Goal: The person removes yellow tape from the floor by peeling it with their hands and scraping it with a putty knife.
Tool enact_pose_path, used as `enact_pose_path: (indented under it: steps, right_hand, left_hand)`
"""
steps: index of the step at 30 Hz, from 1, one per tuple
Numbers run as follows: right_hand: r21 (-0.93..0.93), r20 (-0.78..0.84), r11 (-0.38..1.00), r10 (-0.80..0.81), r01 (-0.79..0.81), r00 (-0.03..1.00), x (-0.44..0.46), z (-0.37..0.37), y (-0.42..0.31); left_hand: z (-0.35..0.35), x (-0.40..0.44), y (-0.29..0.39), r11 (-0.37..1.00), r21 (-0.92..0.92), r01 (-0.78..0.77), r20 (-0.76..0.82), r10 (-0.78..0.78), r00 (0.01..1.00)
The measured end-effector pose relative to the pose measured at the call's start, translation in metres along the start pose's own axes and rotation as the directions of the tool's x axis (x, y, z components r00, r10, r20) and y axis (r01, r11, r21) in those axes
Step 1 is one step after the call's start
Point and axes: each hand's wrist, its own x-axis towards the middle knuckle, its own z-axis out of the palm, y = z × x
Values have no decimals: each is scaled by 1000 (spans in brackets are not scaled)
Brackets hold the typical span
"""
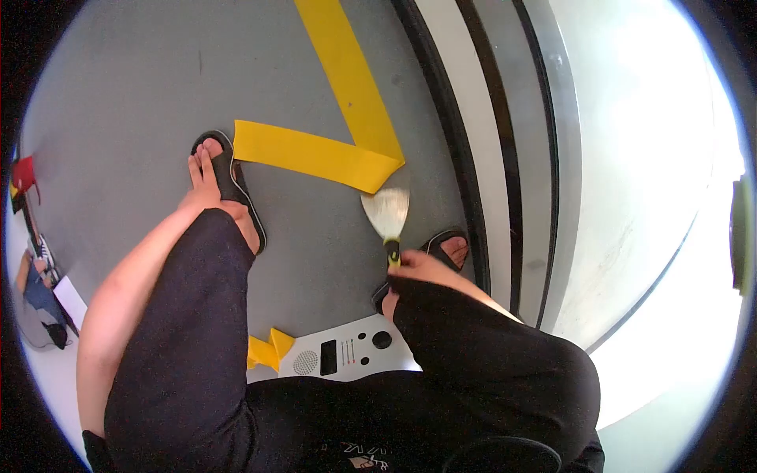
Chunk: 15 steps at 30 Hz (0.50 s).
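My right hand (419, 266) is closed round the black and green handle of a scraper (386, 211), whose wide pale blade lies at the corner of the yellow tape (315, 158) on the grey floor (315, 236). A second yellow strip (347, 75) runs up from that corner. My left hand (205, 175) rests by the sandal (229, 173) on my left foot, its fingers stretched over the toes and holding nothing.
Behind the scraper is my right sandal (447, 243). A white panel (355, 347) with a speaker grille and knobs lies below, beside crumpled yellow tape (272, 349). Curved black and white bands (473, 118) edge the floor at right. Another person (38, 292) is at far left.
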Motion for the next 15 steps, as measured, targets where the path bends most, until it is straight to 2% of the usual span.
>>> enact_pose_path:
  steps: [1, 2, 4, 5, 6, 7, 8, 9, 10, 12, 14, 15]
  right_hand:
    - [-195, 132, 972, 156, -128, 979, 7, 5, 2]
    - [-86, 131, 989, 128, -117, 983, 3, 6, 6]
    - [142, -33, 988, 69, -64, 997, 10, 6, 8]
    - [545, -42, 818, 248, -186, 968, 6, 5, -3]
    - [410, -101, 902, 192, -135, 976, 12, 3, 0]
    - [143, -57, 981, 139, -130, 989, 17, 0, -1]
    - [-137, -7, 986, 97, -97, 995, 21, -2, -3]
    - [-221, 112, 971, 119, -92, 987, 13, -5, -22]
    - [-310, 129, 945, 153, -107, 980, 20, -2, -6]
    - [85, 58, 992, 88, -93, 994, 18, -2, -2]
    - [311, -69, 942, 154, -125, 986, 19, -7, -10]
    - [292, -106, 947, 171, -134, 980, 17, -8, -14]
  left_hand:
    - [6, 2, -3, 991, 124, -45, -68, 54, 996]
    - [12, 4, -8, 966, 248, -77, -126, 111, 986]
    - [11, 7, -14, 983, 177, -48, -82, 63, 995]
    - [9, 7, -10, 989, 142, -39, -66, 49, 997]
    - [8, 7, -7, 994, 107, -29, -50, 34, 998]
    - [6, 8, -3, 992, 127, -8, -43, 13, 999]
    - [3, 9, -1, 989, 144, 9, -42, -3, 999]
    - [2, 11, 0, 989, 145, 10, -47, -3, 999]
    - [2, 12, 0, 988, 147, 42, -17, -40, 999]
    - [7, 14, -4, 985, 152, 76, 14, -79, 997]
    - [11, 13, -10, 998, -13, -56, -67, 55, 996]
    - [11, 14, -12, 998, -14, -56, -67, 55, 996]
